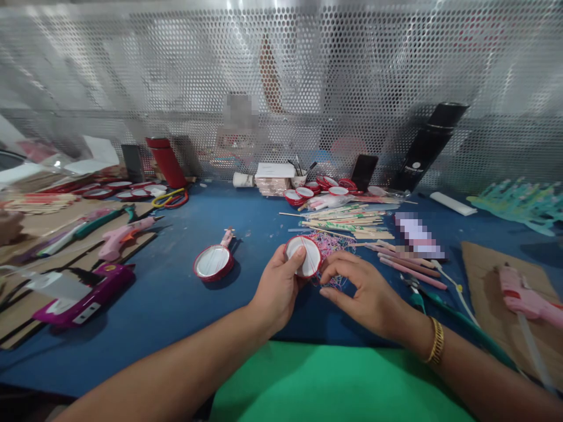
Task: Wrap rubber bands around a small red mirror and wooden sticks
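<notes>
My left hand (279, 287) grips a small round drum (311, 257) with a red rim and white face, thumb laid over the face. Thin lines, perhaps thread or a rubber band, cross that face. At the drum's right edge is my right hand (360, 293), its fingers curved with a gap between thumb and forefinger; I see nothing in them. Behind both hands lies a heap of colourful rubber bands (336, 243). Left of them a second red-rimmed drum (212, 261) rests on the blue table, with a short pinkish piece (227, 237) at its edge.
Thin sticks (347, 220) and several more red-rimmed drums (304, 192) lie behind the heap. Pliers (417, 296) and a pink glue gun (525, 293) sit right; another glue gun (125, 234) and a purple power strip (85, 296) left. A black bottle (428, 149) leans at the back.
</notes>
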{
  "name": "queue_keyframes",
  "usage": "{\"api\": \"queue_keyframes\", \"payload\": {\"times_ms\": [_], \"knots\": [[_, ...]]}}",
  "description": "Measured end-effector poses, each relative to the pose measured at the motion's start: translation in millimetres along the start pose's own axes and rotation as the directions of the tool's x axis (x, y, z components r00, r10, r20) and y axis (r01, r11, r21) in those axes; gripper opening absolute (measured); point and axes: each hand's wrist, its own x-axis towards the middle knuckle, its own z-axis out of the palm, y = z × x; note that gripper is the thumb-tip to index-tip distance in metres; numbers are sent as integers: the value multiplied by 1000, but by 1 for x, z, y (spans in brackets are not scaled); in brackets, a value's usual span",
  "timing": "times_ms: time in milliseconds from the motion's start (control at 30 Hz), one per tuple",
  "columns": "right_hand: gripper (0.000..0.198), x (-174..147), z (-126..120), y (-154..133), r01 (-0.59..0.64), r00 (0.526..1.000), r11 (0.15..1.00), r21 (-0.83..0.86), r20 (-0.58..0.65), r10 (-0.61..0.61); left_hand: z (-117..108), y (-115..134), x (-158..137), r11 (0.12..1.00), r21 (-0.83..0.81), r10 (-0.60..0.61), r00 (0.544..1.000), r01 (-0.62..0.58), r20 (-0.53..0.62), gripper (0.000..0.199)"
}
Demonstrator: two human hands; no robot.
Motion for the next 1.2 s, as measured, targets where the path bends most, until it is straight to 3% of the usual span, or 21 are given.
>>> {"api": "queue_keyframes", "payload": {"times_ms": [167,300,400,600,700,833,967,1067,1200], "knots": [[14,0,-1,-1,4,1000,1000,-12,27,-4,-1,0,0,1000,21,-14,1000,13,14,33],[16,0,1,1,-26,999,999,33,-28,27,-2,1,1,999,32,-27,1000,27,4,36],[10,1,4,4,-129,989,976,176,-50,139,-2,1,2,995,85,-61,998,58,31,36],[20,3,3,17,-288,941,850,441,-36,337,2,3,-5,975,220,-80,984,44,158,33],[17,4,-2,17,-264,941,881,392,-97,325,2,3,-7,954,299,-69,981,12,182,31],[10,4,-9,8,-164,944,977,134,-268,195,-2,0,-3,911,408,-18,985,-54,171,30],[9,2,-9,3,-137,947,988,-68,-301,110,-6,-1,1,867,481,68,987,-129,143,29],[17,0,-4,4,-209,951,978,-18,-237,199,-5,0,0,846,503,124,983,-176,134,29],[19,-1,2,6,-294,936,939,179,-146,321,-3,1,-1,822,531,96,970,-204,225,31]]}}
